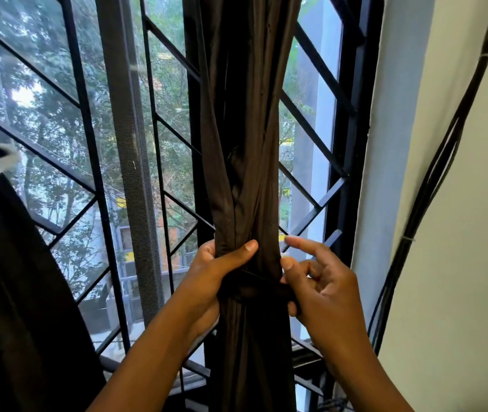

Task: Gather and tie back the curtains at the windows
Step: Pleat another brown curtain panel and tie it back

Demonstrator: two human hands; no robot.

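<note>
Clearly soft and light, the curtain (248, 162) bunches in the left hand (216, 272)'s wrapped grip; right hand (320, 286) pinches the tie band (262, 285).

The black window frame (352, 114) – fitted with a grille (174, 58) of slanted bars – stands behind 2 curtains: a gathered brown curtain (245, 144) hanging straight down before it, and a dark curtain (14, 278) at the left edge. Black cables (433, 179) run up the pale wall (459, 263) on the right.

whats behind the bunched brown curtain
Behind the curtain stand the black window grille and frame, with trees beyond. The curtain hides the grille directly behind it, and the left hand's fingers.
</note>
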